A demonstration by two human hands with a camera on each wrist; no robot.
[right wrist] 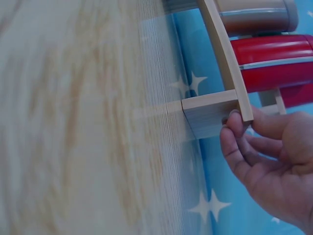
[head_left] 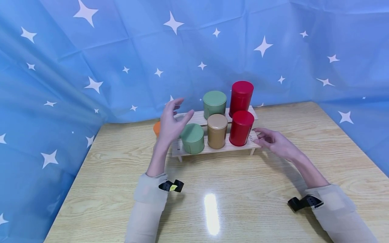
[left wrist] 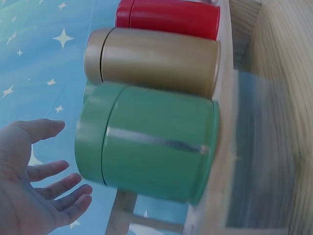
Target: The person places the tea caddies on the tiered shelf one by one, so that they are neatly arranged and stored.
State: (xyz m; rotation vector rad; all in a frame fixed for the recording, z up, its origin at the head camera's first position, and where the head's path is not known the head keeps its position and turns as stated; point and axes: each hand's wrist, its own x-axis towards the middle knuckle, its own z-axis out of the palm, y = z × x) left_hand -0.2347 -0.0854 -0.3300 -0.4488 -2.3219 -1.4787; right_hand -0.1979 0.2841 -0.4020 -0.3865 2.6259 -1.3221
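Note:
A two-step wooden rack [head_left: 199,117] carries several round lidded tins. On its lower step, left to right, stand a green tin [head_left: 193,141], a gold tin [head_left: 217,136] and a red tin [head_left: 241,130]. Behind them are another green tin [head_left: 214,104] and a taller red tin [head_left: 241,98]. My left hand [head_left: 172,123] hovers by the front green tin, fingers spread and apart from it in the left wrist view. At the lower step's right end, my right hand [right wrist: 274,156] pinches the board, thumb above and fingertips beneath.
Behind my left hand an orange object [head_left: 156,128] shows in part. A wooden table [head_left: 115,189] lies under the rack. A blue star-patterned cloth [head_left: 127,47] hangs at the back and both sides.

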